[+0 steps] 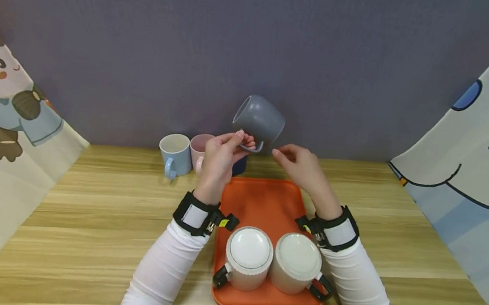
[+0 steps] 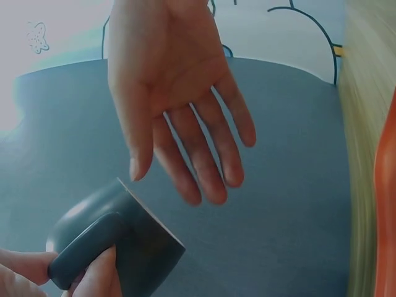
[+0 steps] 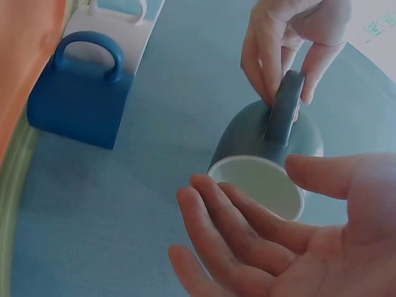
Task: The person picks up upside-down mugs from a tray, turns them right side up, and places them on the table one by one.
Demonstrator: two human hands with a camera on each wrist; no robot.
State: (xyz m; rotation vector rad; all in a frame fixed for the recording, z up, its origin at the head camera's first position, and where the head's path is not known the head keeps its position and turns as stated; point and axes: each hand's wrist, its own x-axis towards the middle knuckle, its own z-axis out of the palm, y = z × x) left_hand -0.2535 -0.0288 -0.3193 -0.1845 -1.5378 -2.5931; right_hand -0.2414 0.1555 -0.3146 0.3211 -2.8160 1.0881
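Note:
A dark grey mug (image 1: 261, 117) with a pale inside is held up, tilted, in front of the grey back panel. My left hand (image 1: 220, 159) grips it by the handle, pinching between thumb and fingers, as the left wrist view also shows. Close by on the right is my right hand (image 1: 304, 169), holding nothing. Its fingers are spread and loosely bent, palm toward the mug in the right wrist view, where the fingertips overlap the mug's rim.
Light blue (image 1: 178, 154), pink (image 1: 199, 143) and dark blue (image 3: 80, 108) mugs stand in a row by the back panel. An orange tray (image 1: 262, 199) lies in front, carrying two upside-down white mugs (image 1: 249, 260) with black handles at its near end. Printed cloths hang on both sides.

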